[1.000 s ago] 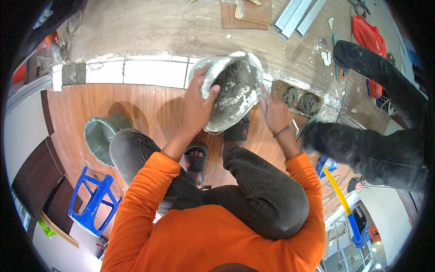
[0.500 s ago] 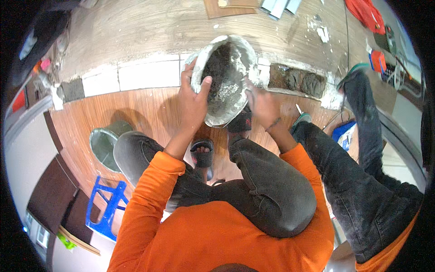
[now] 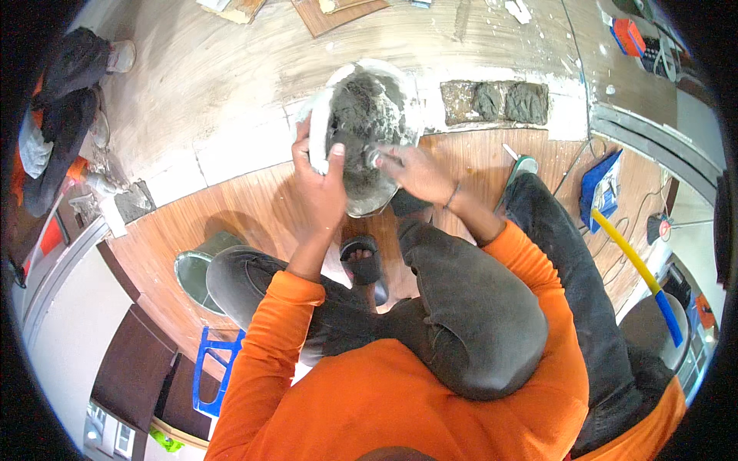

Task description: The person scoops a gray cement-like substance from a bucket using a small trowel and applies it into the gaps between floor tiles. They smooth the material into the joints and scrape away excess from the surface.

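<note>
both hands on a mortar-caked bowl [image 3: 361, 138]
left hand [image 3: 323, 188] grips its white rim; right hand [image 3: 411, 170] fingers curl inside, in grey wet mortar.

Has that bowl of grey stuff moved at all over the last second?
Cannot tell. The bowl is still over the white tile strip, held by the left hand, but the head camera itself shifted.

Blue packet [image 3: 604, 183] on right floor
</note>
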